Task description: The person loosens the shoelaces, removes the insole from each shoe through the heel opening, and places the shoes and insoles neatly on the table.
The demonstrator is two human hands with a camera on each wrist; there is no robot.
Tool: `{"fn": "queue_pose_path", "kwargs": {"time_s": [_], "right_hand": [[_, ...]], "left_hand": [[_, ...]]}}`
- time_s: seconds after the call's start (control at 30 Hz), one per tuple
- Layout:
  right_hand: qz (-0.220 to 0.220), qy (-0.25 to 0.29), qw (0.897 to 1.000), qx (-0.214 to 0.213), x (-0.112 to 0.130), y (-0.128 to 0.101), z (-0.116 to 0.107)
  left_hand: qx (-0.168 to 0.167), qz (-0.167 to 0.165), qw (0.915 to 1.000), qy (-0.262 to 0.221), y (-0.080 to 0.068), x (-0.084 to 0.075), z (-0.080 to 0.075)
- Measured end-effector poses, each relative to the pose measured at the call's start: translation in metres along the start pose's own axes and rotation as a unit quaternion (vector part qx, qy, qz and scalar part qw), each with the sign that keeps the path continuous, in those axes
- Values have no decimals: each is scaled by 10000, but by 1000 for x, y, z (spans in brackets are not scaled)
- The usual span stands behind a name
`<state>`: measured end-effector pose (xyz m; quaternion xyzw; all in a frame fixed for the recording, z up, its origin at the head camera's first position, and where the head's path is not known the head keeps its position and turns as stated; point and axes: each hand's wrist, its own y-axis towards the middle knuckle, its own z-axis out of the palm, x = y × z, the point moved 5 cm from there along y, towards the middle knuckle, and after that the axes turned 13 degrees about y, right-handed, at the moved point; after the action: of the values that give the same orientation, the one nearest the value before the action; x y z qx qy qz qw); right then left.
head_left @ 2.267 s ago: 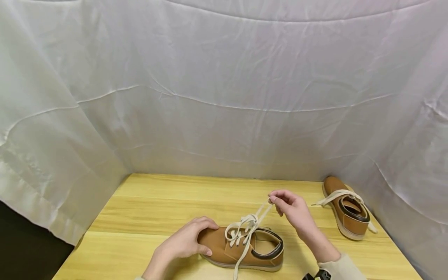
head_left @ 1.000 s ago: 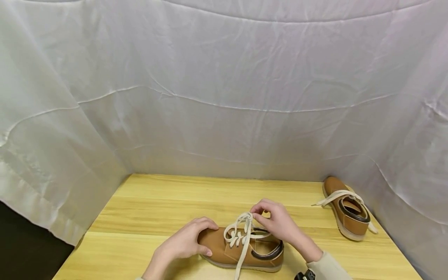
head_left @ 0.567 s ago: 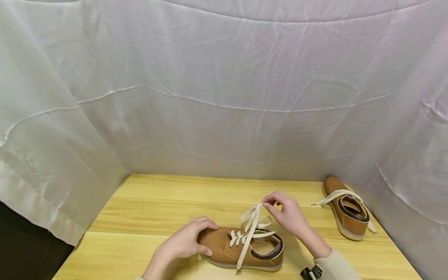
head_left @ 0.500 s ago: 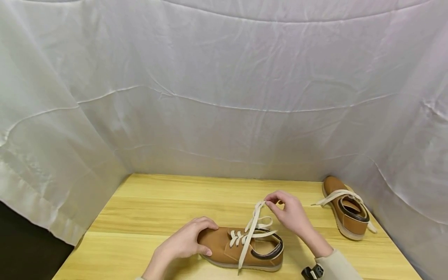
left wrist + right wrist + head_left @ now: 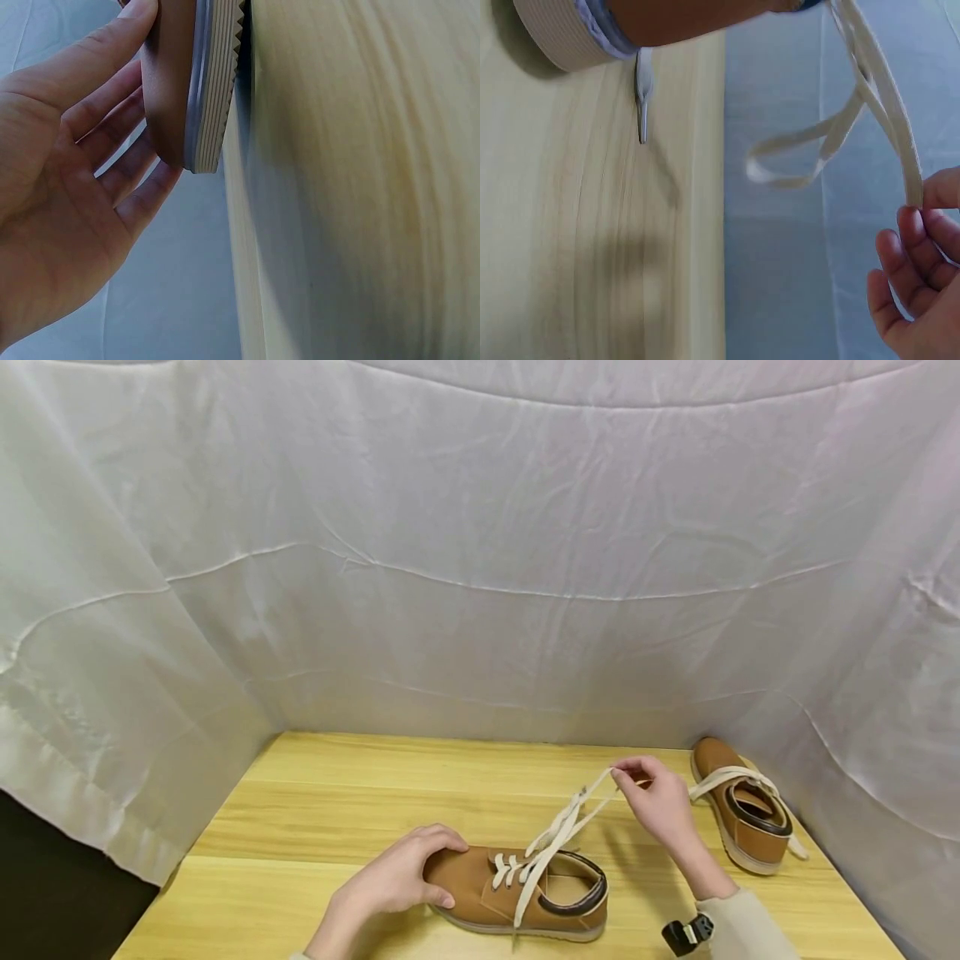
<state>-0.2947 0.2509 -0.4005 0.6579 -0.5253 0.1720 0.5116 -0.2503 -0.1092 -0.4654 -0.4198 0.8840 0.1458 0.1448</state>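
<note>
A brown shoe (image 5: 471,887) with cream laces stands on its sole, toe to the left. My left hand (image 5: 397,872) grips its toe, thumb on the near side and fingers over the far side. In the left wrist view the thumb and fingers bracket the shoe toe (image 5: 169,90). Up and right of the shoe, my right hand (image 5: 663,802) pinches the shoelace (image 5: 558,839) between thumb and fingertips. The right wrist view shows the lace (image 5: 889,97) stretched to the pinch, with a loose loop hanging beside it. A lace end with its tip lies over the shoe's near side.
Another brown shoe (image 5: 761,842), its cream lace tied across, stands at the right back of the wooden table (image 5: 337,802). Pale grey cloth (image 5: 480,527) hangs behind and on both sides. A black device (image 5: 688,933) is strapped by my right cuff.
My right hand has moved up and right, drawing the lace out; the loops and knot over the tongue have loosened into stretched strands. My left hand stays on the toe.
</note>
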Motion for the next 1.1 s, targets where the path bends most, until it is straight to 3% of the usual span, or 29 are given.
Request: {"fn": "queue_pose_path", "kwargs": {"time_s": [0.13, 0.2, 0.33, 0.43, 0.57, 0.73, 0.9, 1.1], "right_hand": [[559, -104, 9979, 321, -10, -2, -3], [775, -189, 9935, 816, -15, -5, 0], [997, -352, 9753, 1938, -28, -16, 9], [987, -475, 9648, 2392, -36, -23, 16], [633, -696, 9636, 2501, -40, -28, 24], [-334, -390, 9644, 2593, -35, -28, 37], [-977, -11, 9432, 3175, -35, -33, 54], [-1455, -132, 9238, 3540, -39, -42, 70]], "left_hand": [[4, -18, 10000, 4, 0, 1, 1], [11, -26, 10000, 5, 0, 1, 1], [30, -36, 10000, -7, 0, 1, 1], [36, -53, 10000, -29, 0, 1, 1], [51, -75, 9999, -49, 0, 1, 1], [68, -71, 9999, -80, 0, 3, 2], [59, -67, 9999, -111, -1, 3, 3], [2, -50, 10000, -42, 0, 2, 2]]}}
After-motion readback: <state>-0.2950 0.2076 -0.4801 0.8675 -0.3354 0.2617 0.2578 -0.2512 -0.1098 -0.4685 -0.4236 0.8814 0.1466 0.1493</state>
